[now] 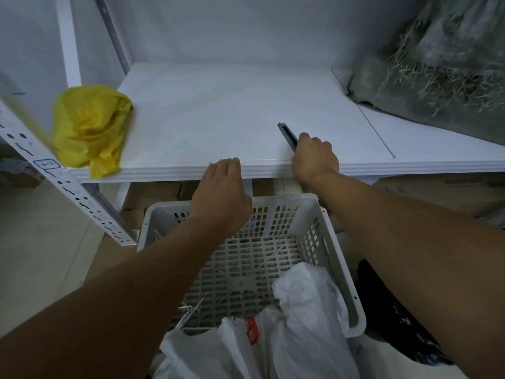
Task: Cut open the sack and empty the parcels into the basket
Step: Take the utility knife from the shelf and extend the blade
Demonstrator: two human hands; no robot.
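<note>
Sack (pixel 451 77) is up at the far right of the white shelf (pixel 218 110), grey woven stuff with loose frayed fibres hanging off it, slumped against the wall. It's well apart from both my hands

My right hand (pixel 314 160) is wrapped tight around a cutter (pixel 287 134), fingers curled over the handle, and the dark slim front end pokes out past my knuckles toward the back left. It sits low on the shelf near the front edge, can't tell if the tip actually touches the surface

My left hand (pixel 221 192) isn't holding anything. Fingers are fairly flat, with the tips resting on the front lip of the shelf, and the back of the hand hangs over the far rim of the basket

The basket (pixel 341 269) is white slotted plastic, on the floor right below the shelf edge, between my forearms. Parcels (pixel 306 310) in white plastic wrap are piled at the near end, one with a red label (pixel 251 330), and a few pale strands lie on the slotted bottom beside them. The far half shows bare grid

Further out, a crumpled yellow bag (pixel 90 127) sits on the left corner of the shelf, just beside the slotted upright post (pixel 68 187). Cardboard boxes (pixel 153 192) are under the shelf
</note>
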